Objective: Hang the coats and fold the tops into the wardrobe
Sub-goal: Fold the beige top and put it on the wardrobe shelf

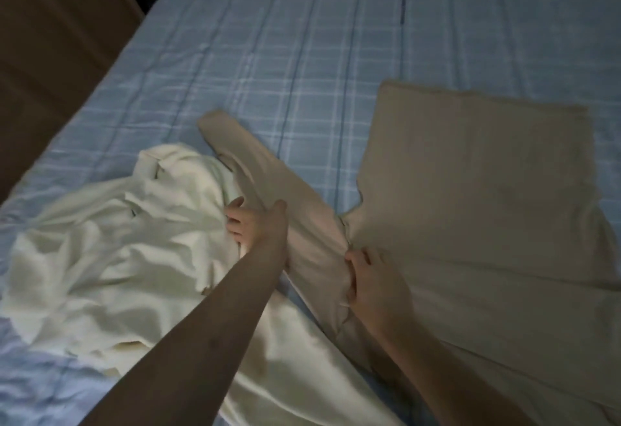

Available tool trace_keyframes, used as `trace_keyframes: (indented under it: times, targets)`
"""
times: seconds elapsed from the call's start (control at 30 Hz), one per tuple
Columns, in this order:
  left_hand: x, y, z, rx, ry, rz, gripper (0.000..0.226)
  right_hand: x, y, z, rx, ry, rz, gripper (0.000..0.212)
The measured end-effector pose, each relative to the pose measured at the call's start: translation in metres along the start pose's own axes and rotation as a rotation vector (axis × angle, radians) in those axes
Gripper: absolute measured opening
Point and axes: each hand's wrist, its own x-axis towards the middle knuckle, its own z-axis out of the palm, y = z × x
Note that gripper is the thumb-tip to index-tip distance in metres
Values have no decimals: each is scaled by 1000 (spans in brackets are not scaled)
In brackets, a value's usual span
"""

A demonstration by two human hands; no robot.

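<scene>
A beige long-sleeved top [470, 190] lies spread flat on the bed, its body to the right and one sleeve [242, 153] stretched out to the upper left. My left hand [250, 224] grips that sleeve about halfway along, thumb on top and fingers curled under its edge. My right hand [373, 281] rests palm down on the top where the sleeve meets the body, and the cloth is bunched just beside the fingers. A cream-white garment [117, 241] lies crumpled to the left, partly under the sleeve and under my left forearm.
The bed is covered by a blue checked sheet [302, 39], which shows bare beyond the clothes. A brown wooden panel [50, 56] runs along the bed's left side. The room is dim.
</scene>
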Motion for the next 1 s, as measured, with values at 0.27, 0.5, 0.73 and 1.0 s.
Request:
trace_keyframes:
  times: [0.27,0.5,0.73,1.0]
  targets:
    - [27,-5,3,-117,-262,-127,69,-2,7,-2,8,-37,-40,43]
    - [32,-18,-8,239,-154,152,42,-12,9,13,-60,-74,-29,59]
    - [34,-19,-19,210,-249,46,42,-10,10,7,-13,-120,-22,64]
    - [-17,-10,5,-95,-98,-14,62,-6,10,-1,3,-204,-29,59]
